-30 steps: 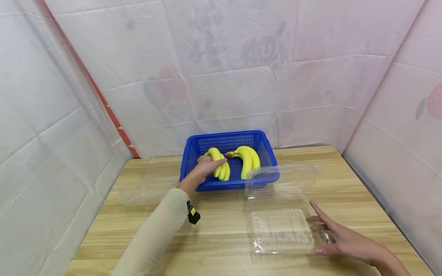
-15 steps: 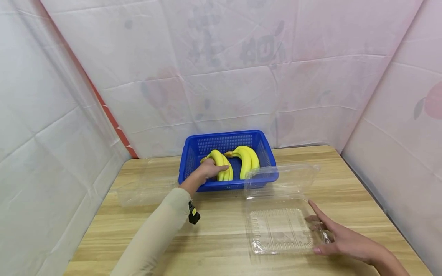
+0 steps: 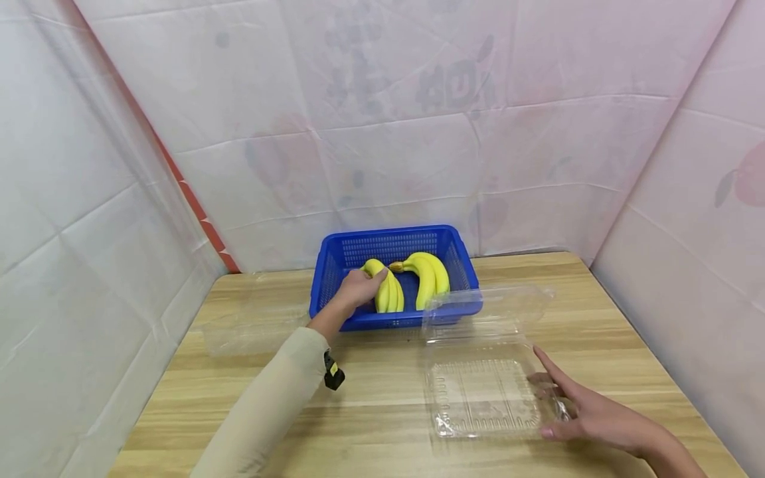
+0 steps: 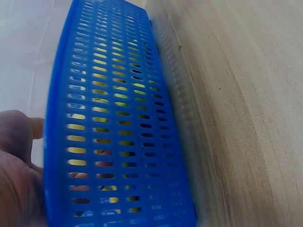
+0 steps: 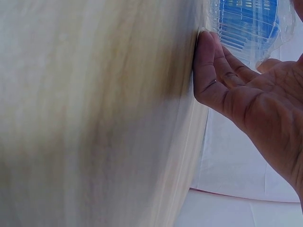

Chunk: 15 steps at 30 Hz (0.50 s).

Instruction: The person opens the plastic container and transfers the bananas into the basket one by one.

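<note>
My left hand [image 3: 356, 288] reaches into the blue plastic basket [image 3: 382, 324] and grips a bunch of yellow bananas [image 3: 391, 295] from its left side. The thumb lies across the top of the bunch; the other fingers are mostly hidden. In the left wrist view the basket wall [image 4: 113, 109] covers much of that hand, and yellow shows through its slots. My right hand [image 3: 603, 415] rests at the right side of an open clear plastic clamshell box [image 3: 487, 398], index finger stretched out and the others loosely bent against its edge. Beside the held bunch lies another banana bunch [image 3: 431, 275].
The box's raised lid [image 3: 496, 309] overlaps the basket's front right corner in the head view. Another clear plastic box [image 3: 251, 328] stands left of the basket on the wooden table [image 3: 370, 425]. White printed sheets [image 3: 394, 153] hang behind and at both sides.
The left bunch of bananas has shifted slightly right inside the basket. My left hand has changed its hold, its thumb now higher on the bunch. The right hand and the box stay put.
</note>
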### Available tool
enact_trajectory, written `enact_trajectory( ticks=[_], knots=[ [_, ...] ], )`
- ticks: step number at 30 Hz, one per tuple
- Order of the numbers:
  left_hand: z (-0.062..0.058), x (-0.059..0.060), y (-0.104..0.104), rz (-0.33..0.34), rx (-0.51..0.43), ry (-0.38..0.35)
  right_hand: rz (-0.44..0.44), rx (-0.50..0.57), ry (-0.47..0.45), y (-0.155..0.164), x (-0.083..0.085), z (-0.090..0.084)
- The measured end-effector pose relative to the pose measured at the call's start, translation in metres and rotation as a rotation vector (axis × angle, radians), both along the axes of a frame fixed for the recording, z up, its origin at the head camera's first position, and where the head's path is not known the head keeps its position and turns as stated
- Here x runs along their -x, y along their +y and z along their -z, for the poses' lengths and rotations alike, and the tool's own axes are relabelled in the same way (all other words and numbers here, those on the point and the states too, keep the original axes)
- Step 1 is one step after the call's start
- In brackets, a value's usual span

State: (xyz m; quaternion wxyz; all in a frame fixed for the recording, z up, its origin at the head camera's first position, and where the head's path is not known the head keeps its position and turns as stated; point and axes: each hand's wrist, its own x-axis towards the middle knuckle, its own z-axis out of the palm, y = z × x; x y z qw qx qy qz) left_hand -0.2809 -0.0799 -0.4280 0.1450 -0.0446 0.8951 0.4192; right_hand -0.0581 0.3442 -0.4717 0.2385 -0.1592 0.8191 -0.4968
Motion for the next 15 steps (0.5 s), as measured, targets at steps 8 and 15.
enact_trajectory(
  ticks=[8, 15],
  knots=[
    [-0.013, -0.037, 0.007, -0.008, 0.085, 0.329, -0.006, 0.001, -0.006, 0.004, -0.002, 0.001],
    [-0.020, -0.075, 0.004, 0.084, -0.025, 0.568, -0.017, 0.007, -0.011, 0.001, 0.001, 0.000]
  ],
)
